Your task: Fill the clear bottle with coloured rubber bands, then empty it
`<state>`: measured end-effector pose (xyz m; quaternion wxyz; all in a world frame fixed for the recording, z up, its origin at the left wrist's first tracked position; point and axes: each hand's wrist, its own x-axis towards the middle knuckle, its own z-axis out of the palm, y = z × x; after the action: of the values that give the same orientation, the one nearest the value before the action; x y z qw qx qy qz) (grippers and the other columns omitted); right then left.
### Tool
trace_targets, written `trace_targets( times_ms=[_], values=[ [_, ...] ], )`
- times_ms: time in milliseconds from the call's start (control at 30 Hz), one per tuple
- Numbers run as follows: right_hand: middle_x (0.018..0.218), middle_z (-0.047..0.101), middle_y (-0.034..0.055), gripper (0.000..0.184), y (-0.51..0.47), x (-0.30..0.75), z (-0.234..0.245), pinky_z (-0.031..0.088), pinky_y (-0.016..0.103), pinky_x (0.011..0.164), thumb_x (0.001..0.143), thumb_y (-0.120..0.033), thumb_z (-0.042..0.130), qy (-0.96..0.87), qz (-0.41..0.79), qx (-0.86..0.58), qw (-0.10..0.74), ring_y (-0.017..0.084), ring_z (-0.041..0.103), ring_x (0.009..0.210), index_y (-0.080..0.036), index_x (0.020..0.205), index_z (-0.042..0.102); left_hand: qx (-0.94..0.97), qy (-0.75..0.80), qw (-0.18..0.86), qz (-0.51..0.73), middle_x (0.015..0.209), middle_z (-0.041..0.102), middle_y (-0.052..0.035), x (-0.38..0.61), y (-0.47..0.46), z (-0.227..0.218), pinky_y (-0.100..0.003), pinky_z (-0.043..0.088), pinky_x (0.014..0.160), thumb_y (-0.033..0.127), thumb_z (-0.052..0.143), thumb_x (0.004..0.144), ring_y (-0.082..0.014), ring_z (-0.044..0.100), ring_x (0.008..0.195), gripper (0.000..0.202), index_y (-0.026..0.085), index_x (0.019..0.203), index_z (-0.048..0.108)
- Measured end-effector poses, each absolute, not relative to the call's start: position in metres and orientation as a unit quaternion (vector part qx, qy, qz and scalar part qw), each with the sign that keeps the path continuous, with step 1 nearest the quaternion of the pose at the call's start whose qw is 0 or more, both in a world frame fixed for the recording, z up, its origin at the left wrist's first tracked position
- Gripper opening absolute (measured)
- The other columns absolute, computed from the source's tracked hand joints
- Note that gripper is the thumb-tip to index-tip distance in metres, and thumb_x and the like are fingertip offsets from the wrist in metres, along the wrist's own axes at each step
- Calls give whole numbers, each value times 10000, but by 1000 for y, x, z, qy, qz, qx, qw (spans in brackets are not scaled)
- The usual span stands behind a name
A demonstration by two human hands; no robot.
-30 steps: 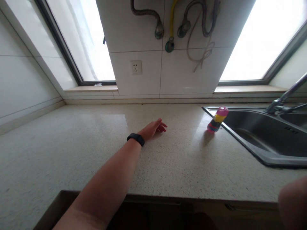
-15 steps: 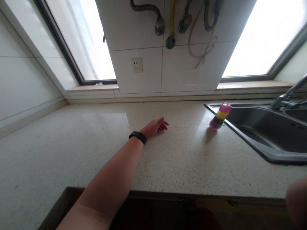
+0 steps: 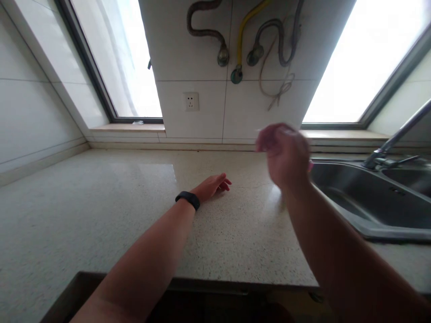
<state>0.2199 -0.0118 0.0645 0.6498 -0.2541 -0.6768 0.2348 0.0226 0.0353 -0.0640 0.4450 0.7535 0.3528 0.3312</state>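
My left hand [image 3: 212, 185] lies flat on the speckled stone counter [image 3: 101, 202], fingers stretched out and holding nothing; a black band circles the wrist. My right hand [image 3: 284, 154] is raised above the counter near the sink's left corner, smeared by motion, so its fingers are unclear. It covers the striped bottle with the pink cap; only a sliver of pink [image 3: 310, 166] shows at its right edge.
A steel sink [image 3: 370, 206] with a faucet [image 3: 387, 148] is set into the counter at the right. A wall socket [image 3: 191, 101] and several hoses [image 3: 235, 49] hang on the tiled pillar between two bright windows.
My right arm has swung up from the lower right corner to in front of the striped bottle, hiding it. My left hand stays flat in place.
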Motion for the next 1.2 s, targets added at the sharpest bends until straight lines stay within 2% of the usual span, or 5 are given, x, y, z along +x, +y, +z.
trace_targets(
  times_ms=[100, 200, 300, 600, 1200],
  values=[
    [771, 658, 32, 264, 5, 194, 5, 477, 287, 639, 921, -317, 464, -678, 285, -299, 609, 137, 592, 694, -185, 854, 682, 741, 349, 459, 344, 887, 695, -117, 24, 37, -66, -321, 439, 767, 651, 243, 949, -182, 594, 799, 696, 113, 1017, 680],
    [919, 688, 60, 260, 23, 173, -49, 503, 332, 775, 897, -370, 521, -737, 332, -333, 485, 188, 628, 890, -198, 990, 693, 736, 327, 460, 374, 916, 686, -106, 25, 36, -66, -332, 453, 803, 605, 323, 952, -193, 599, 844, 597, 117, 994, 665],
    [1148, 666, 85, 336, 30, 169, -72, 448, 396, 991, 940, -421, 470, -743, 370, -312, 462, 216, 588, 1117, -220, 1137, 653, 754, 298, 433, 394, 986, 685, -101, 26, 35, -63, -362, 434, 927, 540, 376, 959, -215, 595, 966, 502, 131, 961, 667],
    [1194, 655, 71, 355, 25, 186, -62, 400, 402, 1072, 963, -439, 482, -773, 423, -275, 385, 215, 573, 1162, -225, 1225, 587, 775, 281, 428, 371, 982, 695, -93, 28, 31, -56, -343, 443, 949, 472, 415, 961, -205, 616, 963, 426, 130, 964, 669],
    [1176, 676, 80, 369, 23, 195, -57, 424, 388, 1038, 956, -408, 510, -792, 382, -294, 374, 210, 599, 1129, -204, 1249, 604, 800, 271, 390, 366, 1077, 687, -104, 34, 27, -54, -336, 437, 982, 423, 357, 989, -198, 614, 1017, 433, 136, 1043, 676]
  ],
)
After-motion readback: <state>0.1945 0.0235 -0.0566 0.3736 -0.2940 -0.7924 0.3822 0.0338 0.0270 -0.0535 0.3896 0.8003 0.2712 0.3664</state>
